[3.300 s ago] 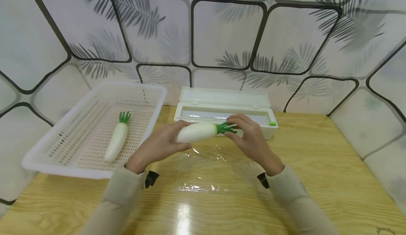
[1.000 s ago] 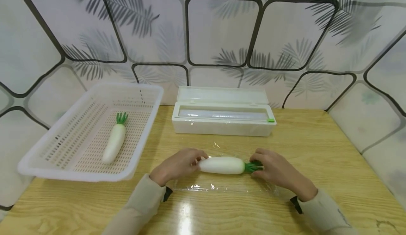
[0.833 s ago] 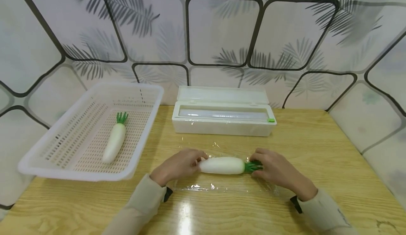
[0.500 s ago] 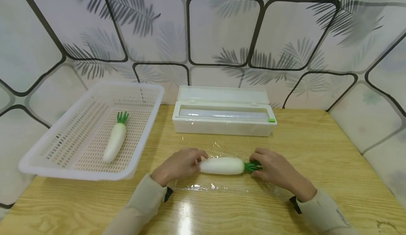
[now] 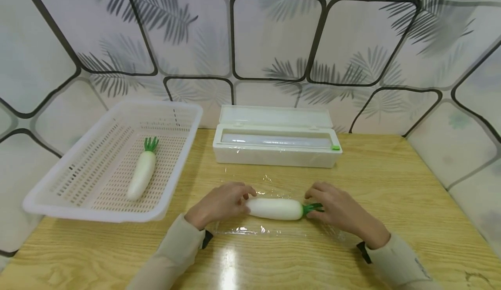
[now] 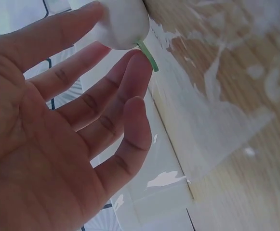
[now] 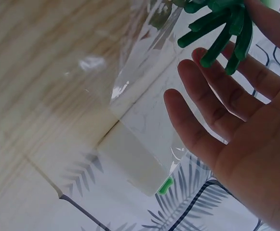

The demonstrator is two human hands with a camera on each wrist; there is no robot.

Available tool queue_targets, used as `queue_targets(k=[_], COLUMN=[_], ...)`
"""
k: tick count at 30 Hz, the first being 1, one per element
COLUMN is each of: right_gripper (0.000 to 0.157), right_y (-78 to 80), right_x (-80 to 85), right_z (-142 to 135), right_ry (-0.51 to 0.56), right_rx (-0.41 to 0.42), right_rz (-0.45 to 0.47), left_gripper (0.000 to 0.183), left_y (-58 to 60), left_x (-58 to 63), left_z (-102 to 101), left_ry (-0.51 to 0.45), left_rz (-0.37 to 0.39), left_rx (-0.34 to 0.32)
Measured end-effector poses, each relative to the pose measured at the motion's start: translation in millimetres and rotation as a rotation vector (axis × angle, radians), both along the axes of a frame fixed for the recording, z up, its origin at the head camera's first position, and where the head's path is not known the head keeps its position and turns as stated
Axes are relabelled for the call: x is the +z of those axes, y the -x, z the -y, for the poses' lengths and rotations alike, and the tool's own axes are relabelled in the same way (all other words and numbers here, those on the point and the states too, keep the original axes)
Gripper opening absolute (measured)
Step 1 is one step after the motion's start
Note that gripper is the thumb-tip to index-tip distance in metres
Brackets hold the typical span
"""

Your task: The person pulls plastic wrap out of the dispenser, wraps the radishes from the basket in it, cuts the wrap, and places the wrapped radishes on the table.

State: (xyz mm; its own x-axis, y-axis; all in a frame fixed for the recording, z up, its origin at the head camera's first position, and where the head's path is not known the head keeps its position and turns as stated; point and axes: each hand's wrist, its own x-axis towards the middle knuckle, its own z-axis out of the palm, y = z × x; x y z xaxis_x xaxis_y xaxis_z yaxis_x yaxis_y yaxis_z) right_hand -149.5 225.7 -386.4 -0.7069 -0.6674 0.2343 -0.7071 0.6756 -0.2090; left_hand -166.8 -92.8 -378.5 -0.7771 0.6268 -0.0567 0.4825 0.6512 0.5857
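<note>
A white radish (image 5: 277,209) with green leaves (image 5: 314,208) lies crosswise over a sheet of clear cling film (image 5: 250,231) on the wooden table. At its narrow left end my left hand (image 5: 219,205) holds it between thumb and fingers. The left wrist view shows the thumb on the white skin (image 6: 123,24) and a fingertip beside a thin green tail (image 6: 148,56). My right hand (image 5: 338,207) holds the leafy end, thumb on the near side, fingers behind the leaves (image 7: 221,29).
Behind the film stands a white wrap dispenser (image 5: 274,157), lid raised, with a film roll (image 5: 275,140) inside and a green slider. At left, a white perforated basket (image 5: 94,214) contains another white radish (image 5: 141,175). A patterned wall backs the table.
From being held up before the dispenser, the radish has come down onto the film. In the last half second it has shifted slightly toward me and its leaves have turned; both hands stay at its ends.
</note>
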Motion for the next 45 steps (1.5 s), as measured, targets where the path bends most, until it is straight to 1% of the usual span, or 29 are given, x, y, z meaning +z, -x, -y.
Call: queue_targets(k=[4, 7, 10, 15, 18, 22, 26, 28, 30, 33, 35, 37, 39, 42, 45], right_gripper=[0.028, 0.024, 0.022, 0.023, 0.023, 0.024, 0.030, 0.034, 0.037, 0.041, 0.042, 0.040, 0.038, 0.035, 0.032], right_y=[-0.7, -0.1, 1.6, 3.6, 3.1, 2.9, 2.4, 1.2, -0.3, -3.0, -5.4, -8.3, -11.9, -16.9, -21.2], right_x=[0.5, 1.4, 1.7, 2.3, 2.3, 1.9, 3.0, 4.2, 5.5, 7.9, 9.6, 11.0, 11.7, 10.2, 6.0], right_z=[1.3, 2.9, 4.4, 6.5, 6.4, 5.1, 1.6, -1.6, -5.9, -12.8, -17.5, -21.5, -25.7, -32.1, -40.1], right_ry=[-0.005, -0.003, 0.000, -0.011, -0.011, 0.009, 0.027, 0.048, 0.082, 0.124, 0.140, 0.137, 0.122, 0.075, 0.036], right_rx=[0.004, 0.008, 0.010, -0.007, -0.013, -0.005, -0.002, 0.004, 0.021, 0.061, 0.092, 0.123, 0.151, 0.172, 0.169], right_rz=[0.062, 0.082, 0.057, 0.006, -0.007, -0.009, -0.027, -0.056, -0.099, -0.175, -0.199, -0.199, -0.165, -0.087, 0.011], left_gripper=[0.033, 0.033, 0.031, 0.027, 0.028, 0.029, 0.034, 0.037, 0.038, 0.032, 0.025, 0.018, 0.013, 0.012, 0.012], left_y=[1.0, 1.2, 1.0, 1.5, 2.0, 1.6, -1.0, -3.0, -5.6, -10.7, -15.4, -20.9, -26.4, -33.6, -38.5], left_x=[-1.2, -1.7, -2.0, -2.6, -3.2, -2.4, 0.8, 2.9, 5.1, 8.7, 11.2, 13.8, 15.6, 15.9, 11.8], left_z=[-0.5, -2.0, -3.4, -5.3, -5.7, -4.4, -1.1, 1.2, 3.8, 8.7, 12.4, 17.0, 21.9, 29.1, 34.6], left_ry=[-0.002, -0.007, 0.000, 0.014, 0.017, 0.014, 0.006, 0.005, 0.009, 0.021, 0.027, 0.039, 0.048, 0.066, 0.087], left_rz=[-0.011, -0.018, -0.048, -0.101, -0.090, -0.050, -0.040, -0.061, -0.104, -0.197, -0.238, -0.261, -0.265, -0.249, -0.211], left_rx=[-0.028, -0.038, -0.033, -0.011, 0.000, 0.015, 0.036, 0.045, 0.055, 0.056, 0.056, 0.032, -0.006, -0.079, -0.137])
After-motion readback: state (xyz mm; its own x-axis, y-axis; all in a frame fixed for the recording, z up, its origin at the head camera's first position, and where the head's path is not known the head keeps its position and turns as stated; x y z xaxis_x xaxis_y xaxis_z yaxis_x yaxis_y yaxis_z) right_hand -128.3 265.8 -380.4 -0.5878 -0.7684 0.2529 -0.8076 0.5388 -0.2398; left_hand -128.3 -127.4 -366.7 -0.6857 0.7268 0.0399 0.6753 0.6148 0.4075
